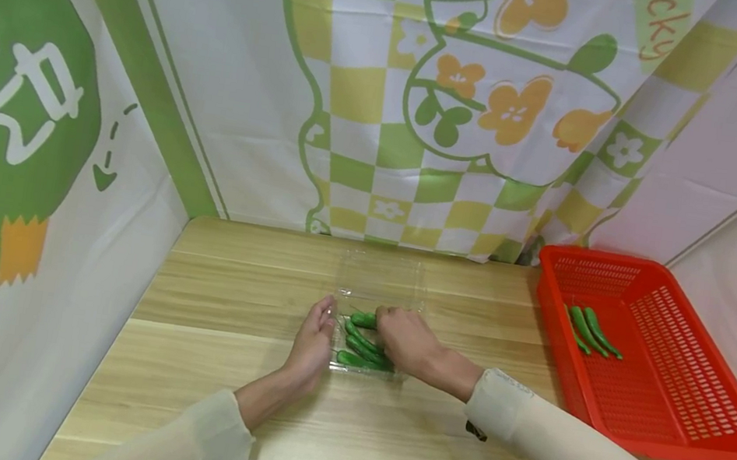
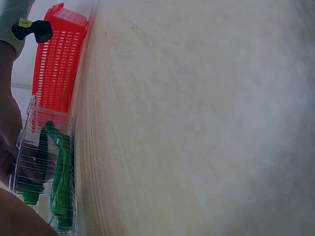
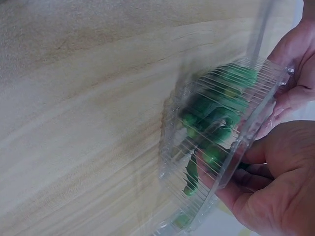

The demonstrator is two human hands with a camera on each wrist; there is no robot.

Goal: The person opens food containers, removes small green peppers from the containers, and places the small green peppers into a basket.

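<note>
Pinched a chili (image 3: 211,153) inside the box (image 1: 350,370) with the right hand (image 1: 411,340); braced its side with the left hand (image 1: 312,344), could not tell whether gripping. Needed laying alongside the other chilies (image 1: 362,348), gently.

Right grip (image 3: 275,172) on green pepper (image 3: 211,154) inside clear ribbed container (image 3: 259,115)

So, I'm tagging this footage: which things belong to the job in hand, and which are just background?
In the job:
left hand
right hand
clear container
green peppers inside it
red basket holding more peppers, probably the supply

Just background:
printed cloth
wooden table, merely support
</note>
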